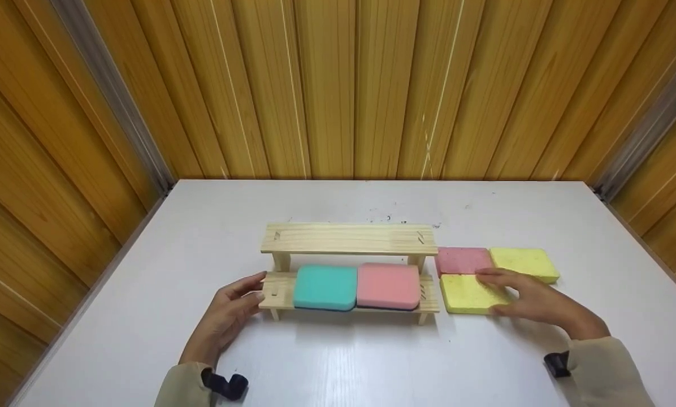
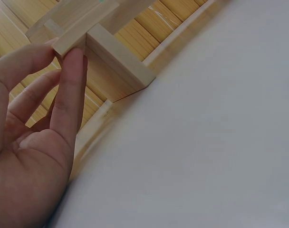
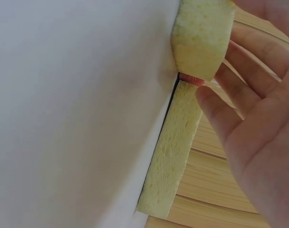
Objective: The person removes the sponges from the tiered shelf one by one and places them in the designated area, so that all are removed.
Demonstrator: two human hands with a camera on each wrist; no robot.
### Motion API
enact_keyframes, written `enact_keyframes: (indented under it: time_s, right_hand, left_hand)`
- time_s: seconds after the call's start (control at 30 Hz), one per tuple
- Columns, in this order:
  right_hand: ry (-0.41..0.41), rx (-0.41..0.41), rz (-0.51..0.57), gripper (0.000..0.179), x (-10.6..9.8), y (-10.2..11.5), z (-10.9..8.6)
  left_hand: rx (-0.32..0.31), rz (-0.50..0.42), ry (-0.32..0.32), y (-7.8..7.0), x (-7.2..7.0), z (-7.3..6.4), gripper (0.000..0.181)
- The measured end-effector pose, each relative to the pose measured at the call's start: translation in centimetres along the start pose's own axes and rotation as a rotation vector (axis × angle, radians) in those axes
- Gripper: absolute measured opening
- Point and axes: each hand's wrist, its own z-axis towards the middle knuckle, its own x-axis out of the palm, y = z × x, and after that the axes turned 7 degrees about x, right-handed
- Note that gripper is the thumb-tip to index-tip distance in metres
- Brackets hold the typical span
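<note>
One white table [image 1: 372, 362] carries everything, and on it stands a two-tier wooden rack [image 1: 349, 238], its lower shelf [image 1: 280, 293] nearer the person. Steadying the rack seems the left hand's [image 1: 228, 308] best duty: it pinches the left end of that shelf between its fingertips, and a light, level hold would be enough not to tip it. The right hand [image 1: 533, 297] spreads over the front yellow sponge [image 1: 467, 295], thumb by the near edge and fingers toward the far one; whether they press, I cannot tell. That sponge lies flat on the table, just beside the rack's right end. Good handling probably means lining up thumb and fingertips on opposite sides, low down, and squeezing gently, since the foam should give. Its neighbours sit close, the back yellow sponge [image 1: 523, 263] and the dull red sponge [image 1: 462, 260] behind it, so fingertips need care not to drag them. On the lower shelf, the teal sponge [image 1: 325, 287] and pink sponge [image 1: 389, 285] lie side by side, best left unjostled.
</note>
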Motion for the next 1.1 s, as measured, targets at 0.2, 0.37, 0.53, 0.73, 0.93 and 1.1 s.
enact_keyframes:
  time_s: [0.2, 0.37, 0.53, 0.73, 0.93, 1.1]
  right_hand:
    - [0.021, 0.026, 0.027, 0.071, -0.2, 0.1, 0.0]
    - [0.024, 0.038, 0.024, 0.073, -0.4, 0.3, 0.0]
    - [0.007, 0.028, 0.011, 0.075, -0.5, 0.4, -0.1]
    - [-0.035, 0.027, -0.015, 0.071, -0.6, 0.7, -0.2]
    - [-0.069, 0.035, -0.015, 0.068, -0.8, 1.1, -0.2]
    - [-0.111, -0.002, 0.01, 0.064, -0.9, 1.5, -0.1]
  left_hand:
    - [0.0, -0.001, 0.003, -0.1, 0.0, 0.1, 0.057]
    - [0.0, -0.009, -0.006, -0.1, 0.0, 0.1, 0.058]
    - [0.005, -0.005, -0.009, 0.0, 0.0, 0.1, 0.057]
    - [0.007, -0.003, 0.01, 0.0, 0.0, 0.1, 0.058]
    - [0.007, -0.027, 0.011, 0.0, 0.0, 0.0, 0.058]
    - [0.009, -0.014, 0.007, 0.0, 0.1, 0.0, 0.057]
